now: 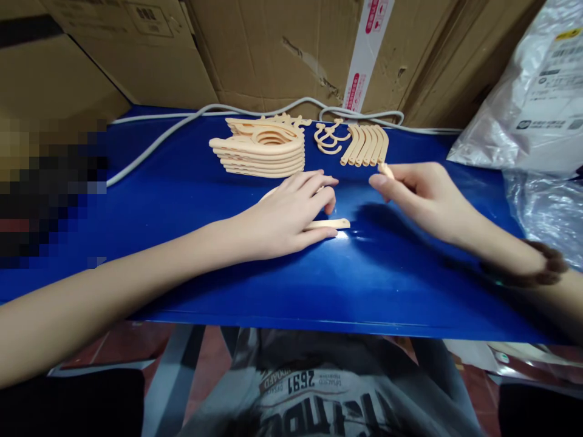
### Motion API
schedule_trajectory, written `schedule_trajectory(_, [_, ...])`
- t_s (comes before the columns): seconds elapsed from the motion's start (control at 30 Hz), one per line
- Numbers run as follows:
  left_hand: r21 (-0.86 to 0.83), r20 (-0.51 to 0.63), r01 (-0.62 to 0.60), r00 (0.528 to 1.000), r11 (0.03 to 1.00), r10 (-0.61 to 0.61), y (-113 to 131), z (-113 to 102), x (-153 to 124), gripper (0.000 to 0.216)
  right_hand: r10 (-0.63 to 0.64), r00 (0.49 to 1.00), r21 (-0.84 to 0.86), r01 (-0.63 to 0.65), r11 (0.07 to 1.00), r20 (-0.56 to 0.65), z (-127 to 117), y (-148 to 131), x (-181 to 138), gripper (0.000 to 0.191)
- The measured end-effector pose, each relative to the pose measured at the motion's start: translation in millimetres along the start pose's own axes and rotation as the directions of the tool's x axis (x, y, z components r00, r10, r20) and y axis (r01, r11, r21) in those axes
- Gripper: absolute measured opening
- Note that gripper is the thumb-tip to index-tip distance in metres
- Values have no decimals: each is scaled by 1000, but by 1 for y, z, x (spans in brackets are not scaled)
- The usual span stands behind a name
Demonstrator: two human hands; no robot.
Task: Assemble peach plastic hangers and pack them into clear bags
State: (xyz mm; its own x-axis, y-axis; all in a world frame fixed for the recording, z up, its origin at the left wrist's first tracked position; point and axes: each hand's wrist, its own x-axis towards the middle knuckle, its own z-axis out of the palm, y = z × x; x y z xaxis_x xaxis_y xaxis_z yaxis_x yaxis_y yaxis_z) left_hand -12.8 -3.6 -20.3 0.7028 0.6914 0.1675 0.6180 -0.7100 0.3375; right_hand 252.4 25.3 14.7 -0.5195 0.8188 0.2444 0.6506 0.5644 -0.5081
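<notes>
Hanger piece [328,224] under left hand [291,212] | right hand [419,194] pinching strip [386,170] | blue table [182,200] | cardboard boxes [273,48]

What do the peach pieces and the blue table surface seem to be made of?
The stack of peach pieces and the piece under the left hand look like moulded plastic: uniform colour, smooth matt faces, identical shapes. The blue table surface looks like a glossy plastic or laminate sheet, since it shows a bright glare; which one is unclear.

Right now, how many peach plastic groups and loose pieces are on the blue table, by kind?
Stack of hanger bodies: 1
Cluster of hooks: 1
Row of straight bars: 1
Piece under left hand: 1
Piece in right hand: 1
Total: 5
</notes>
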Motion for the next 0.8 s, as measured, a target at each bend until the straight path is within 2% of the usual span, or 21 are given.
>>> schedule_trajectory(0.1, [14, 26, -23, 999, 1000, 22, -1, 4, 1, 29, 0, 998, -215, 14, 977, 64, 6, 6, -10, 53])
schedule_trajectory(0.17, [24, 35, -38, 999, 999, 37, 0, 7, 1, 30, 9, 995, -289, 20, 957, 100, 9, 12, -10, 49])
schedule_trajectory(0.3, [30, 37, -33, 999, 999, 32, 2, 10, 2, 34, -62, 993, -224, 84, 971, 102, 11, 18, -6, 60])
schedule_trajectory(0.4, [5, -2, -55, 998, 998, 55, 5, 11, 2, 34, -71, 993, -150, 85, 985, 94, 11, 15, -7, 62])
schedule_trajectory(0.6, [-35, -100, -102, 990, 994, 98, 7, 13, 4, 31, -34, 992, -179, 56, 982, 123, 12, 8, -13, 44])
schedule_trajectory(0.8, [-62, -111, -81, 991, 995, 74, 8, 13, 5, 30, -147, 972, -114, 169, 979, 183, 13, 5, -14, 36])
